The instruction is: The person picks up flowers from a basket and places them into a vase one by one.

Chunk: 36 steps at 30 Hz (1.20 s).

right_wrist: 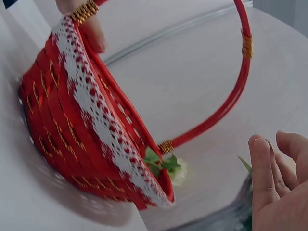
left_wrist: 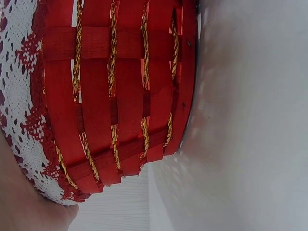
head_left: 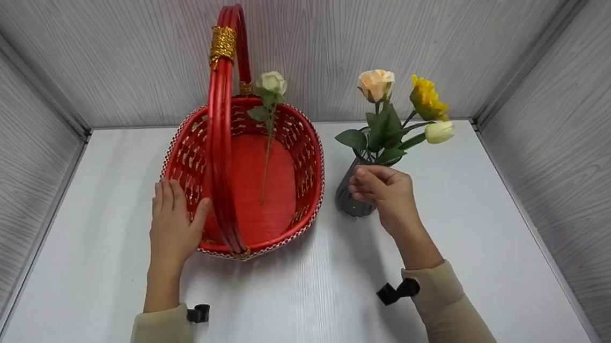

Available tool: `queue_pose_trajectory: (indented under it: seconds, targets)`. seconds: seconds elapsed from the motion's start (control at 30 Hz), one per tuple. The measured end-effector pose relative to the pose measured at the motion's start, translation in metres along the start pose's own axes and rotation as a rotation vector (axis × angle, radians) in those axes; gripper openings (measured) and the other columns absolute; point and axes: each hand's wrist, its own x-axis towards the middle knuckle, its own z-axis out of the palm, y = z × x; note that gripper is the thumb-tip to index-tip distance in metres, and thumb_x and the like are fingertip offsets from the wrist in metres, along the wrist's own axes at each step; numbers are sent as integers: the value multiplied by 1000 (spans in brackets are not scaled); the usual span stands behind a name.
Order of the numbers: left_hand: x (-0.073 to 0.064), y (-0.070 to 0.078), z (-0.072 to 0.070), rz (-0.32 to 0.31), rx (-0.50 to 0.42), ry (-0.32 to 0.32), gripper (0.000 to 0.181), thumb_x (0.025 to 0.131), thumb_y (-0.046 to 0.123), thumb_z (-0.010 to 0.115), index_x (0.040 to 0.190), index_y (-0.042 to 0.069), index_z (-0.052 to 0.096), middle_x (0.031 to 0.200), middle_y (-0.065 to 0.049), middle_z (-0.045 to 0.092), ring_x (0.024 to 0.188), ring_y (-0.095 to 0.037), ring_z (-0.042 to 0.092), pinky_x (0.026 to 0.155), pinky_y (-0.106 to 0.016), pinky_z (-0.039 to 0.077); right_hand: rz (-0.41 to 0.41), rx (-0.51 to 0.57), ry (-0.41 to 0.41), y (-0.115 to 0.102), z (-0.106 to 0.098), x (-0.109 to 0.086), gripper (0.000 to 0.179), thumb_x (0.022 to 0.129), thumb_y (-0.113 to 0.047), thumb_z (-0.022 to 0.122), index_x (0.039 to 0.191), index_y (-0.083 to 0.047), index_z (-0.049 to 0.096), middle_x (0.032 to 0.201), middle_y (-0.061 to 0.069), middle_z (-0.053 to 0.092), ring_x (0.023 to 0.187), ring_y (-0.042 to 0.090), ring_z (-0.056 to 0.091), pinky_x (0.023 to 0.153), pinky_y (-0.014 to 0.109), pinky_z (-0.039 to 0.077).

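In the head view my left hand rests along the left rim of a red woven basket, its fingers straight and its thumb over the inner side. The basket has a tall handle bound in gold cord. A white rose leans in it, bloom above the back rim and stem end over the basket floor. My right hand is in front of a dark glass vase, fingers loosely bent, nothing between thumb and fingertips in the right wrist view. The vase holds a peach rose, a yellow flower and a pale tulip.
Both stand on a white table. Grey wood-grain panels enclose it at the back and both sides. White lace trims the basket's rim. The basket's handle arches high above it.
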Motion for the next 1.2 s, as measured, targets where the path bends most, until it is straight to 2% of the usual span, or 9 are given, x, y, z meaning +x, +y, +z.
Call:
queue_pose_trajectory:
  seconds: [0.13, 0.3, 0.6, 0.77, 0.93, 1.2]
  targets:
    - [0, 1, -1, 4, -7, -3, 94, 98, 66, 35, 158, -2, 9, 166, -19, -2, 154, -36, -4, 124, -53, 3, 6, 6, -49, 3, 19, 1, 21, 90, -10, 74, 103, 6, 72, 86, 15, 75, 73, 21, 74, 72, 34, 62]
    - [-1, -1, -1, -2, -10, -6, 93, 99, 66, 34, 158, -2, 9, 166, -18, -3, 154, -35, -5, 124, -52, 2, 22, 5, -102, 6, 41, 6, 22, 91, -11, 73, 105, 6, 71, 88, 16, 75, 75, 22, 74, 73, 34, 62]
    - [-1, -1, -1, -1, -15, -3, 93, 99, 66, 34, 158, -2, 8, 166, -19, -3, 154, -34, -7, 124, -53, 2, 84, 68, -166, 15, 73, 24, 28, 94, -10, 70, 112, 11, 66, 87, 12, 74, 76, 19, 74, 75, 31, 61]
    - [0, 1, -1, 4, -22, 2, 93, 99, 65, 35, 157, -3, 10, 166, -19, -2, 154, -35, -5, 124, -53, 2, 104, 81, -157, 23, 86, 38, 22, 94, -13, 70, 108, 4, 69, 89, 12, 74, 78, 19, 73, 78, 32, 61]
    - [2, 2, -1, 16, -23, 13, 93, 99, 64, 36, 157, -4, 11, 166, -21, 1, 154, -34, -4, 124, -52, 3, 127, 115, -131, 32, 97, 52, 24, 93, -12, 71, 109, 6, 67, 88, 12, 73, 77, 19, 73, 77, 32, 61]
    - [0, 0, -1, 11, -19, 12, 93, 99, 64, 36, 157, -4, 11, 166, -21, 2, 154, -37, -1, 124, -52, 3, 223, 195, -78, 46, 117, 70, 20, 94, -10, 70, 109, 3, 68, 89, 13, 73, 76, 17, 72, 77, 31, 61]
